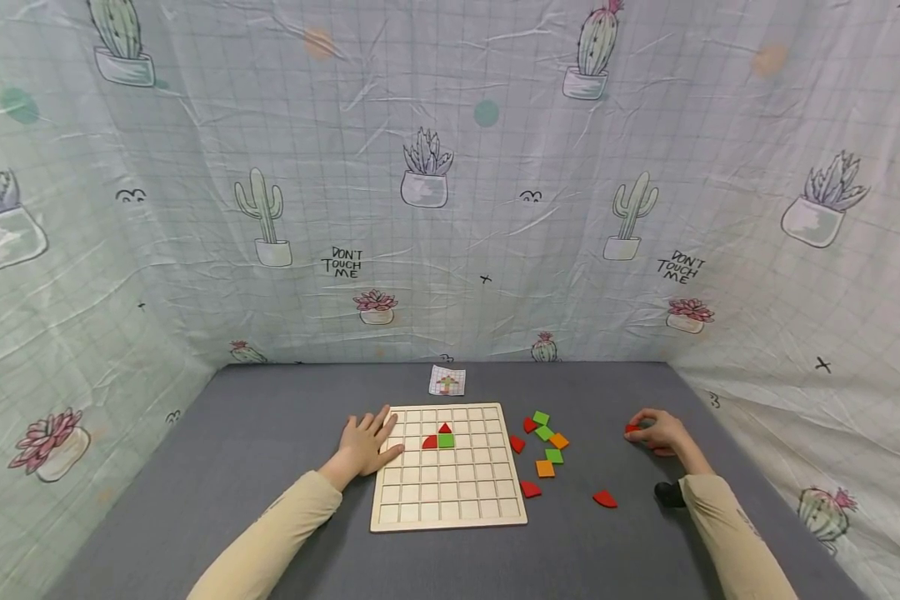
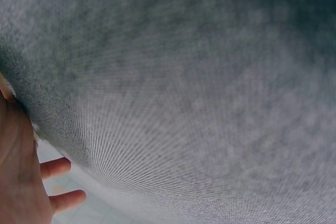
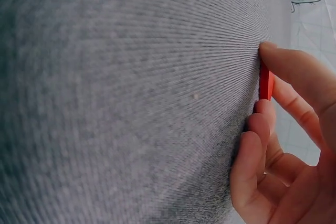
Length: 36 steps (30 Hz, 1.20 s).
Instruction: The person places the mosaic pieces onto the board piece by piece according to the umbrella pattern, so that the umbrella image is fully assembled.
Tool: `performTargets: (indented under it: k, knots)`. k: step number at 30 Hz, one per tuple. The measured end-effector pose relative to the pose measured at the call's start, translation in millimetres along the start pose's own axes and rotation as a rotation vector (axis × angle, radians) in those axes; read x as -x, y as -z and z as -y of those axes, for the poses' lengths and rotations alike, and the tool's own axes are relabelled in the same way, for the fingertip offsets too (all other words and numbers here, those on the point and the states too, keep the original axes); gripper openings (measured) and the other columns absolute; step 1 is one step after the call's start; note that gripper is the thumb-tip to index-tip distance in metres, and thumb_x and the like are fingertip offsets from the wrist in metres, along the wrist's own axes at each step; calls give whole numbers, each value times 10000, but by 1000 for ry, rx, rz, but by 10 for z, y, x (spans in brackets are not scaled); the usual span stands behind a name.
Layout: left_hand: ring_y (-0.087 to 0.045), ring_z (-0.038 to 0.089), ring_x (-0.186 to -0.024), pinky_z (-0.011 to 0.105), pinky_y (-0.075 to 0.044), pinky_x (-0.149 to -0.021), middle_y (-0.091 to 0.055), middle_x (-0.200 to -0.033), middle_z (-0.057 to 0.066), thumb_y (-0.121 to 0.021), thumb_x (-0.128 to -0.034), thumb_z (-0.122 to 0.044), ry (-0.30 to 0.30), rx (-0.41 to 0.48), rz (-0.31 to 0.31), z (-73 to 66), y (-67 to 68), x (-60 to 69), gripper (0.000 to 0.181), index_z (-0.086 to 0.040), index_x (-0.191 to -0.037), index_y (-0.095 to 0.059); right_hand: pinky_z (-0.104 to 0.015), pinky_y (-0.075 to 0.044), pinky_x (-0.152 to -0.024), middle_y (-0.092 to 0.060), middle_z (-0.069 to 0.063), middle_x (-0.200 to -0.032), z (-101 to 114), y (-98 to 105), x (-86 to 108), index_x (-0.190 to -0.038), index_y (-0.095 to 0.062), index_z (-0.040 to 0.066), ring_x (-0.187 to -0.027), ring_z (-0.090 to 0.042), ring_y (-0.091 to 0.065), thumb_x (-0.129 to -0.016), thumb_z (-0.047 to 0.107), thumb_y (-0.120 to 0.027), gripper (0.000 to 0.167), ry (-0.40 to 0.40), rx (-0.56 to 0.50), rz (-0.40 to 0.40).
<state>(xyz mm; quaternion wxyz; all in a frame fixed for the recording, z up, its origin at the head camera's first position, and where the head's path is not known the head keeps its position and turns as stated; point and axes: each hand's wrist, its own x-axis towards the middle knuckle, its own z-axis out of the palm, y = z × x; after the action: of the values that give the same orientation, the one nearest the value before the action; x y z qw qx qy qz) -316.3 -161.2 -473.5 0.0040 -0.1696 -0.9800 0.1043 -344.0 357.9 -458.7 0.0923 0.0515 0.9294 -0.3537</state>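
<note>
My left hand (image 1: 361, 442) rests with spread fingers on the left edge of the wooden grid board (image 1: 412, 515); in the left wrist view the hand (image 2: 23, 177) shows at the lower left. On the board lie a red triangle (image 1: 446, 428), a green square (image 1: 446, 441) and a red quarter piece (image 1: 430, 442). At the right of the table, my right hand (image 1: 662, 432) pinches a red piece (image 1: 632, 428). The right wrist view shows this red piece (image 3: 265, 82) between thumb and fingers of the hand (image 3: 294, 150), close against the table surface.
Several red, green and orange pieces lie right of the board, among them an orange square (image 1: 545, 469) and a red quarter piece (image 1: 605, 499) nearer the right arm. A patterned card (image 1: 447, 381) lies behind the board. A black object (image 1: 669, 495) is beside the right sleeve.
</note>
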Motion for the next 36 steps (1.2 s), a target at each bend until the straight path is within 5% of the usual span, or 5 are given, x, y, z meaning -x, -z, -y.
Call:
performTargets:
  k: [9, 17, 25, 30, 36]
  knots:
    - [-358, 302, -1266, 526, -291, -956, -251, -1471, 88, -304, -914, -542, -7, -2, -8, -5, 33, 36, 648, -122, -1408, -288, -301, -461, -514, -551, -57, -820, 24, 9, 3, -1060, -551, 20, -598, -134, -543, -790, 247, -678, 375, 35, -47, 11]
    - [-359, 313, -1263, 536, -286, -953, -257, -1469, 94, -320, -917, -528, -9, 22, -10, -10, 61, 30, 638, -117, -1404, -297, -298, -476, -518, -614, 16, -671, 144, -53, 3, -1103, -537, -2, -576, -112, -586, -796, 168, -667, 375, 110, -64, 40]
    - [-361, 318, -1243, 548, -275, -940, -213, -1485, 74, -98, -881, -643, -19, -10, -59, 57, -178, -77, 738, -165, -1431, -213, -314, -482, -512, -618, -34, -643, 288, -176, -2, -1112, -549, 10, -555, -134, -579, -794, 149, -661, 365, 183, -41, 59]
    - [-361, 304, -1259, 536, -285, -943, -268, -1464, 87, -317, -912, -540, -9, 24, -15, 2, 13, 15, 637, -127, -1397, -313, -291, -470, -493, -604, -29, -636, 418, -270, -5, -1079, -569, 40, -548, -132, -572, -789, 139, -663, 321, 228, -31, 91]
    - [-362, 296, -1262, 534, -289, -941, -258, -1469, 77, -305, -913, -544, -4, 12, -13, -16, 39, 41, 639, -134, -1403, -301, -247, -412, -451, -505, 33, -547, 642, -366, 35, -1052, -579, 57, -475, -96, -479, -793, 116, -658, 277, 294, -35, 145]
